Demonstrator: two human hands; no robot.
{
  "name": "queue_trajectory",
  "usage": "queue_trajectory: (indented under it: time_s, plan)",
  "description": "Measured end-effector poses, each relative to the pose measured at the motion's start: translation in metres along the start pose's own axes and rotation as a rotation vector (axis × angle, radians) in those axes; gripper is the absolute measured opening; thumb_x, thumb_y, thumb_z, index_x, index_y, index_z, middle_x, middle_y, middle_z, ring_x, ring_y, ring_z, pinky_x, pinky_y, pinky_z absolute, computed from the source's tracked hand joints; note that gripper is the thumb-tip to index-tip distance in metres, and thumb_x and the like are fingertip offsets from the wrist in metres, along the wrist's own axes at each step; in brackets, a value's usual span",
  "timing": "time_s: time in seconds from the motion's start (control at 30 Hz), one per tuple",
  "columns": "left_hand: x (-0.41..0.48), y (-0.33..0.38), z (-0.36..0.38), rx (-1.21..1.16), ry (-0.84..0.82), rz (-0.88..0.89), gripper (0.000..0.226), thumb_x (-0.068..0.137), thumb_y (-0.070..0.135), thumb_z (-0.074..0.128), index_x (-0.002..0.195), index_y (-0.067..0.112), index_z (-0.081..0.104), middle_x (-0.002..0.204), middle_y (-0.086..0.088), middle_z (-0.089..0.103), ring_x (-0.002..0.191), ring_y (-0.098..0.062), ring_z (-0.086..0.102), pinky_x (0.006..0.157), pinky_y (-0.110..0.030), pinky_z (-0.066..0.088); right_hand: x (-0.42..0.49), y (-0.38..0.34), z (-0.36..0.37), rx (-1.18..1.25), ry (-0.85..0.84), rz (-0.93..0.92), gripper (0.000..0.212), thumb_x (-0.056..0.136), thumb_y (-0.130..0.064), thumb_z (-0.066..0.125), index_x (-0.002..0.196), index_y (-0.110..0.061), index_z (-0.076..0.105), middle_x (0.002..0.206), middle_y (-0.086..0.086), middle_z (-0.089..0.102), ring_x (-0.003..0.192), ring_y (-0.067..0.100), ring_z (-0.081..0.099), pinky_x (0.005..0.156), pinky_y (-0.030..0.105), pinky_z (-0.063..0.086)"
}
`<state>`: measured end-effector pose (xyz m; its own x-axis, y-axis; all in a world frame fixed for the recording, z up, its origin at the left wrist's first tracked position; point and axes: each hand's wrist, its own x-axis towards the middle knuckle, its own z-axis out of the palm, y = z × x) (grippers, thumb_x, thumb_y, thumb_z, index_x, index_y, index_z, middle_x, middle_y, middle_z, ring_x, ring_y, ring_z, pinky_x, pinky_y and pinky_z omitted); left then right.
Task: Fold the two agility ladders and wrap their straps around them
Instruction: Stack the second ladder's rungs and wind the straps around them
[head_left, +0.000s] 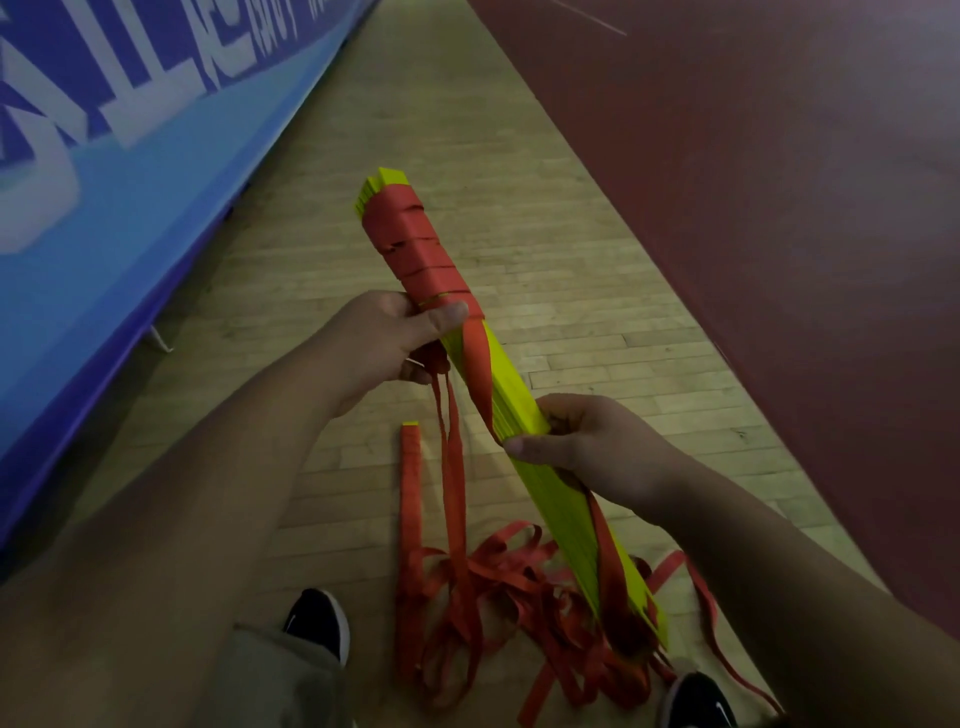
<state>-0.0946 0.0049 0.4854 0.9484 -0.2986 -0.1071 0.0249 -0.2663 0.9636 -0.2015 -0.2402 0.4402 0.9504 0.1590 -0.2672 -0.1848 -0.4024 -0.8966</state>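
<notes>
- Left hand (387, 345) clamps the folded bundle of flat yellow-green plastic ladder rungs (517, 397) at its middle, thumb pressing the red woven strap (415, 249) down.
- Right hand (584, 441) curls round the same bundle, nearer and further right.
- The bundle is up in the air, slanting from near right to far left, strap coils covering its far end.
- Loose strap trails down to a tangled red heap (493, 582) on the pale wooden plank floor (519, 156), between two black shoes (318, 623).
- A blue printed banner (130, 166) runs along the left.
</notes>
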Motion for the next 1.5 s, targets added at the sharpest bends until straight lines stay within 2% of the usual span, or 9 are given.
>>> queue_trajectory:
  time_s: [0.1,0.23,0.4,0.67,0.83,1.0,1.1,1.23,1.5]
  plan:
    - [0.001,0.0,-0.006,-0.037,0.028,0.013,0.034,0.097,0.04,0.075,0.105,0.006,0.078,0.086,-0.006,0.079,0.072,-0.016,0.072,0.066,-0.031,0.058,0.0,-0.002,0.003,-0.021,-0.004,-0.021,0.021,0.095,-0.04,0.086,0.089,-0.024,0.074,0.067,-0.013,0.063,0.06,0.004,0.062,0.062,0.029,0.048]
    - [0.001,-0.001,-0.006,-0.05,0.04,0.025,0.039,0.089,0.046,0.077,0.099,0.008,0.078,0.081,-0.004,0.078,0.069,-0.015,0.071,0.064,-0.03,0.056,-0.002,-0.002,0.009,-0.041,0.004,-0.032,0.024,0.095,-0.045,0.085,0.092,-0.023,0.075,0.071,-0.01,0.066,0.065,0.007,0.066,0.066,0.034,0.051]
    - [0.003,-0.003,-0.006,0.187,0.061,0.014,0.042,0.102,0.05,0.071,0.104,0.009,0.079,0.084,-0.015,0.078,0.073,-0.018,0.074,0.066,-0.036,0.062,-0.003,0.0,0.014,-0.128,0.114,-0.022,0.021,0.094,-0.047,0.086,0.096,-0.028,0.076,0.08,-0.006,0.075,0.069,0.007,0.072,0.066,0.032,0.057]
    - [0.004,-0.011,-0.002,0.084,0.041,-0.173,0.049,0.097,0.056,0.074,0.108,0.008,0.079,0.082,-0.005,0.074,0.075,-0.017,0.075,0.067,-0.035,0.061,0.0,0.003,0.02,-0.259,0.201,0.038,0.034,0.089,-0.054,0.087,0.097,-0.023,0.074,0.09,0.002,0.076,0.082,0.02,0.075,0.081,0.051,0.065]
    - [0.001,-0.008,-0.004,0.085,0.026,-0.284,0.052,0.095,0.055,0.077,0.113,0.007,0.077,0.081,-0.007,0.079,0.067,-0.012,0.076,0.057,-0.026,0.057,0.004,0.003,0.023,-0.407,0.264,0.039,0.037,0.088,-0.058,0.086,0.096,-0.025,0.07,0.087,-0.002,0.071,0.081,0.018,0.07,0.078,0.048,0.063]
    - [-0.001,-0.008,0.001,0.074,0.029,-0.317,0.049,0.098,0.049,0.077,0.119,0.004,0.077,0.09,-0.006,0.081,0.079,-0.015,0.081,0.064,-0.029,0.06,0.004,0.005,0.028,-0.471,0.285,0.068,0.04,0.088,-0.064,0.083,0.099,-0.03,0.064,0.089,-0.006,0.069,0.082,0.016,0.068,0.079,0.049,0.064]
    - [-0.003,-0.008,0.005,0.078,0.005,-0.325,0.045,0.102,0.047,0.074,0.117,0.005,0.076,0.094,-0.004,0.082,0.085,-0.022,0.084,0.066,-0.033,0.065,0.003,0.005,0.029,-0.474,0.255,0.079,0.043,0.089,-0.064,0.082,0.108,-0.03,0.064,0.093,-0.007,0.068,0.085,0.017,0.069,0.081,0.049,0.065]
    - [-0.008,-0.004,0.004,0.133,-0.08,-0.341,0.042,0.106,0.047,0.066,0.115,0.007,0.076,0.087,-0.001,0.08,0.088,-0.024,0.084,0.064,-0.033,0.063,0.001,0.006,0.029,-0.473,0.23,0.096,0.049,0.087,-0.064,0.084,0.113,-0.029,0.062,0.098,-0.007,0.068,0.088,0.017,0.069,0.083,0.05,0.065]
    - [-0.01,-0.002,0.01,0.212,-0.079,-0.341,0.049,0.112,0.051,0.054,0.113,0.005,0.073,0.083,-0.009,0.08,0.075,-0.019,0.08,0.059,-0.03,0.056,0.0,0.007,0.031,-0.496,0.263,0.084,0.05,0.084,-0.059,0.09,0.101,-0.029,0.053,0.093,-0.006,0.065,0.083,0.017,0.065,0.08,0.053,0.062]
